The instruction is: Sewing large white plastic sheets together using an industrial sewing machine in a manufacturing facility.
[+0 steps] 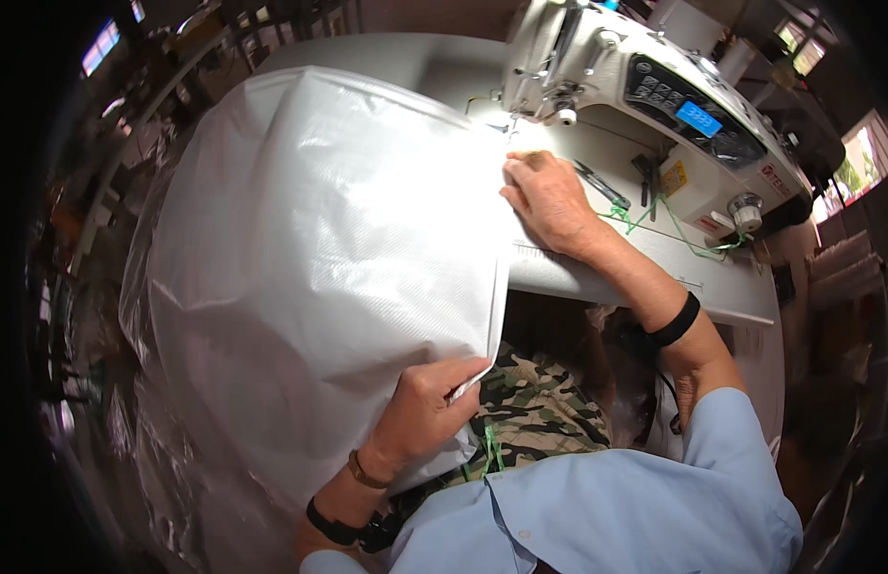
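A large white woven plastic sheet [367, 220] with a folded, hemmed edge spreads over the left of the table and hangs down toward my lap. My left hand [429, 407] pinches its hem at the near corner, beside my thigh. Farther up, my right hand [551, 199] has its fingers closed at the right edge of the sheet, just in front of the sewing machine's needle area. The white sewing machine [582, 72] stands at the upper right, its lamp glaring on the sheet. Glare hides whether the needle is in the fabric.
Dark snips [604, 182] lie on the table right of my right hand, with a small black tool [645, 177] beside them. Green thread [688, 244] trails past the machine's base. Clear plastic film [162, 450] hangs at the left. The white table [645, 292] ends near my lap.
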`<state>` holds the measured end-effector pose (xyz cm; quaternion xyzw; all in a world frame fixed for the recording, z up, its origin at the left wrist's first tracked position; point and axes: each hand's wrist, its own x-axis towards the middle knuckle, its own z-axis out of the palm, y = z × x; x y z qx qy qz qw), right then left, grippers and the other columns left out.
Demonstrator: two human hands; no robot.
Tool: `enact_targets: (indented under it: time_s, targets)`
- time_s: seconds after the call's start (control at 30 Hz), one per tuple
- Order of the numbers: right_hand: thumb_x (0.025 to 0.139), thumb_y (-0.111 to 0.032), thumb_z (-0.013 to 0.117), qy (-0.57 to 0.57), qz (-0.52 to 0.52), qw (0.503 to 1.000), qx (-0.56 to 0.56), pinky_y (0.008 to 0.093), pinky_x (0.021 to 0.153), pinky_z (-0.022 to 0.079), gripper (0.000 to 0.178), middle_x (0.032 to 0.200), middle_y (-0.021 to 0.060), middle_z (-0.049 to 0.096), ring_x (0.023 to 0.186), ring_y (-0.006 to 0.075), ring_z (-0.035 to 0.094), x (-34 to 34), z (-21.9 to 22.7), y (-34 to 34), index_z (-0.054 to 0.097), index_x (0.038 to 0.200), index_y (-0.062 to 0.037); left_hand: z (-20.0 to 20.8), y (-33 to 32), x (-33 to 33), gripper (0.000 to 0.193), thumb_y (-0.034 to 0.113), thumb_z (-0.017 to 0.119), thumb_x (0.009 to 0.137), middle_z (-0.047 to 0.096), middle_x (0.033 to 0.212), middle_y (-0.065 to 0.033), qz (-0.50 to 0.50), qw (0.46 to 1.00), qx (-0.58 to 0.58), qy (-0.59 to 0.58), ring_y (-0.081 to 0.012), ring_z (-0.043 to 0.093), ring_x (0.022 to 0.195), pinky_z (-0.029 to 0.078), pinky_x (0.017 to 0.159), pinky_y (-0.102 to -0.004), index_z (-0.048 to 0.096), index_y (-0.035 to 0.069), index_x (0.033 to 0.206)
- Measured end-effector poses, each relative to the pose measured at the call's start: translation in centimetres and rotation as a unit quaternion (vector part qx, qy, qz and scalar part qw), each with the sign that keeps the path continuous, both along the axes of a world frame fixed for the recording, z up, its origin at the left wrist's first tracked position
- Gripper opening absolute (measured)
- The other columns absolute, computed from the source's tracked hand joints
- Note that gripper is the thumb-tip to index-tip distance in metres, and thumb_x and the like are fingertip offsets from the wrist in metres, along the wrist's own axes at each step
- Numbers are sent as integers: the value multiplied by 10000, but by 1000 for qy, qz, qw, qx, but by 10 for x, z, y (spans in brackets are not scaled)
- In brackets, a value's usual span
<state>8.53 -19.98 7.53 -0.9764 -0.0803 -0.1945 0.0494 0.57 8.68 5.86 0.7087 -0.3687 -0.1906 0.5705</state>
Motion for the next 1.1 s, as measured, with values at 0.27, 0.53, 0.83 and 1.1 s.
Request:
enact_targets:
  time_s: [0.27, 0.53, 0.83, 1.1]
  targets:
    - [973, -267, 529, 18, -59, 998, -18, 460, 928, 386, 288, 1251, 149, 624, 1181, 286, 542, 5, -10, -2, 644, 1077, -24, 16, -12, -3, 249, 18, 596, 820, 665, 889, -225, 39, 993, 30, -106, -383, 664, 777, 527, 692, -383, 650, -59, 1051]
    - [960, -293, 552, -12, -109, 994, 4, 461, 985, 367, 318, 1173, 133, 609, 1151, 278, 517, 8, -12, -3, 650, 1165, -71, 12, -26, 1, 235, 24, 602, 813, 667, 862, -225, 85, 976, 46, -193, -354, 666, 743, 521, 678, -378, 671, -52, 1024]
    - [896, -242, 605, -117, 17, 986, 114, 420, 962, 372, 273, 1058, 129, 618, 1070, 287, 536, -38, -22, 4, 638, 1070, -34, 13, -31, -4, 224, 17, 615, 820, 618, 789, -184, 109, 938, 97, -314, -363, 624, 676, 491, 618, -411, 659, -27, 1034]
    - [839, -54, 556, -31, 116, 695, 709, 406, 922, 449, 271, 1165, 220, 554, 1101, 366, 505, -103, -59, 135, 586, 1107, -22, 36, -43, -4, 170, 32, 625, 800, 607, 765, -159, 90, 915, 143, -366, -352, 616, 673, 486, 600, -429, 659, 12, 965]
